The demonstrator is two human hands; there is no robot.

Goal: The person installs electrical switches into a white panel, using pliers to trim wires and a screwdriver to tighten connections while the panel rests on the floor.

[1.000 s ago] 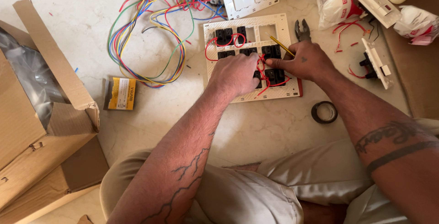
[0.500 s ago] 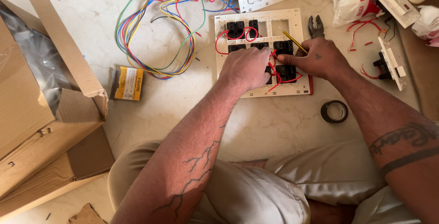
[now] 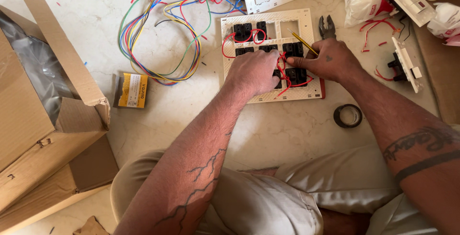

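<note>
Flanking hands, pliers, tape roll, wire tangle

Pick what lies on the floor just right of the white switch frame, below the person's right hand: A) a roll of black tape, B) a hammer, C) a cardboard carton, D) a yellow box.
A: a roll of black tape lies beside the white switch frame, under the right hand.

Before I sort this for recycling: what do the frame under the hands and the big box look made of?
Frame: likely moulded plastic, matte cream, with a fine perforated grid. Big box: brown corrugated cardboard, with creased flaps and a visible staple.
</note>
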